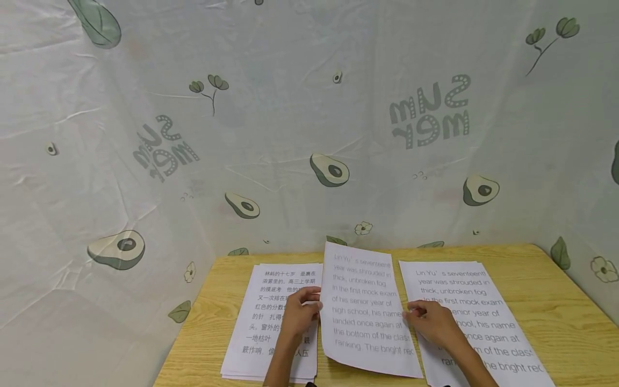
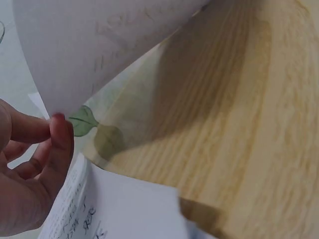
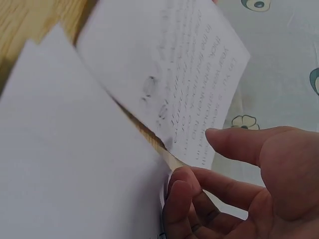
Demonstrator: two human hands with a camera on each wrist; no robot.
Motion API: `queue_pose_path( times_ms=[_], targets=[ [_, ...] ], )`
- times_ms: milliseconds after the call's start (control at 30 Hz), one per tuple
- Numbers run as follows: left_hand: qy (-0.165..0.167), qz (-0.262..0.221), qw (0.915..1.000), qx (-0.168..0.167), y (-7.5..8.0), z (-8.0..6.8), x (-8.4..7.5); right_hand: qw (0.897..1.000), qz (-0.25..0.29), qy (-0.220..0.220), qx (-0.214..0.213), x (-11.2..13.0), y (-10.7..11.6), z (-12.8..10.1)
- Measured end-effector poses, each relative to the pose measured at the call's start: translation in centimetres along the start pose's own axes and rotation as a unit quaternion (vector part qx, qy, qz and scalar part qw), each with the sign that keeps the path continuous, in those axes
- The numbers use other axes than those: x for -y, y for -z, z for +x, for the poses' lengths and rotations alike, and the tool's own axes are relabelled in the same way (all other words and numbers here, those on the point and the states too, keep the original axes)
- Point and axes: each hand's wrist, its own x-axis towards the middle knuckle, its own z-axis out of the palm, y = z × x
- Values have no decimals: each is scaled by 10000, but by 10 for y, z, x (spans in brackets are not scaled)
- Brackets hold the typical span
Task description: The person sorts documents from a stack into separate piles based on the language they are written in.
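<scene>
A printed sheet of paper [image 1: 362, 312] with English text stands tilted between two paper piles, its lower part bowed. My left hand [image 1: 301, 313] pinches its left edge between thumb and a finger; in the left wrist view the sheet's pale back [image 2: 75, 45] rises from those fingertips. At the opposite edge is my right hand [image 1: 430, 322], its fingertips right at the paper. The right wrist view shows the right thumb [image 3: 239, 142] held apart from the bent fingers. Under my left forearm lies a pile with Chinese text [image 1: 242, 344]; under my right, English-printed paper [image 1: 503, 338].
The papers lie on a light wood-grain table [image 1: 193, 333]. Behind and beside it hangs a pale curtain [image 1: 290, 107] printed with avocados, leaves and flowers. Bare wood shows to the right of the English-printed paper.
</scene>
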Motion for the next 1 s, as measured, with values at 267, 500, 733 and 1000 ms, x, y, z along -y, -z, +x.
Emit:
queue_pose_path(
  times_ms=[267, 500, 733, 1000],
  targets=[
    [76, -406, 9989, 231, 4, 0, -5, 9999, 156, 50, 0, 0, 3, 0],
    [46, -634, 9975, 317, 6, 0, -6, 9996, 267, 85, -14, 1, 6, 0],
    [-14, -716, 9969, 337, 2, 0, -9, 9962, 857, -158, -12, 2, 9, -3],
    [-53, -1007, 9943, 359, -15, 2, -12, 9928, 1136, -359, -126, -3, 20, -3]
  ],
)
